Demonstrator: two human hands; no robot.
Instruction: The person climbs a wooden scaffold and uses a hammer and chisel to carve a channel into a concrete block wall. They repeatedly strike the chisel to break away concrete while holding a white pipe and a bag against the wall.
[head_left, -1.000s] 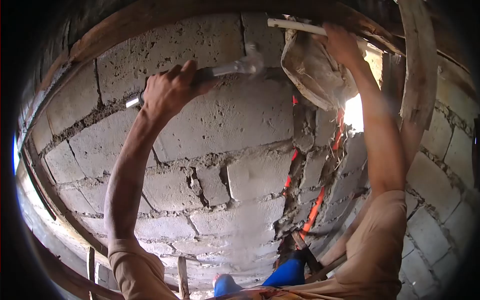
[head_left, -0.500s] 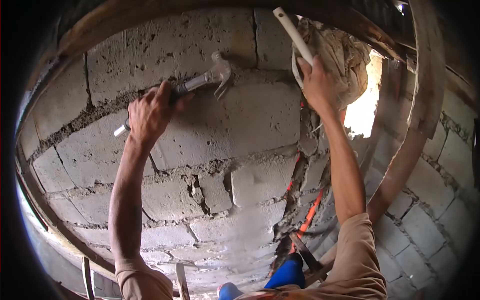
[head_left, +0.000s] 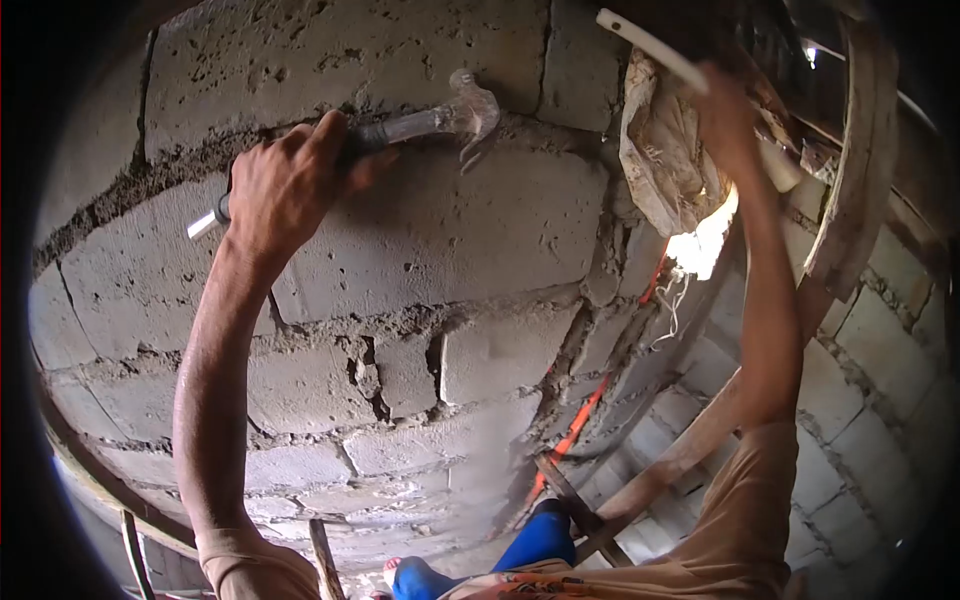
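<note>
My left hand (head_left: 285, 190) is wrapped around the dark grip of a claw hammer (head_left: 425, 123). The hammer lies close along the mortar joint of the concrete block wall (head_left: 450, 235), its metal head toward the right. At upper right, my right hand (head_left: 728, 125), blurred, grips a white pipe (head_left: 655, 48) with a small hole near its upper-left end. The pipe's other end shows past my wrist. A crumpled, dirty sack (head_left: 660, 150) hangs just below and left of that hand, beside a bright opening (head_left: 705, 245).
An orange conduit (head_left: 580, 425) runs down a rough vertical gap in the wall. Wooden beams (head_left: 855, 170) stand at right, with another plank (head_left: 650, 485) slanting lower down. My legs in blue (head_left: 535, 540) show at the bottom, near timber pieces.
My right hand has moved to the right with the white pipe, which now lies flatter. The hammer stays in my left hand at the joint. The view has shifted somewhat.
</note>
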